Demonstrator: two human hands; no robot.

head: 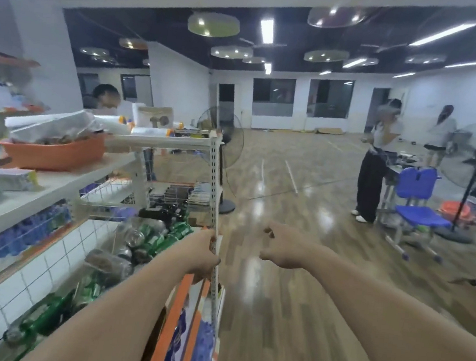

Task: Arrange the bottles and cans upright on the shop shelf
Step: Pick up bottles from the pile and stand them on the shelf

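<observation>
- Left grip clenched round the post at the shelf's right edge.
- Right grip released, fingers loose, holding nothing, in the air just right of the post.
- Cans and bottles lie tumbled on a lower level, left of my left arm.

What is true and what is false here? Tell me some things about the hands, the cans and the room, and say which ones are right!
1. The left hand grips the shelf post. True.
2. The right hand holds a can. False: it holds nothing and hangs out over the floor.
3. The green cans stand in neat rows. False: they lie jumbled on the shelf.
4. An orange basin sits on a higher shelf. True.
5. The chair is red. False: it is a blue chair.
</observation>
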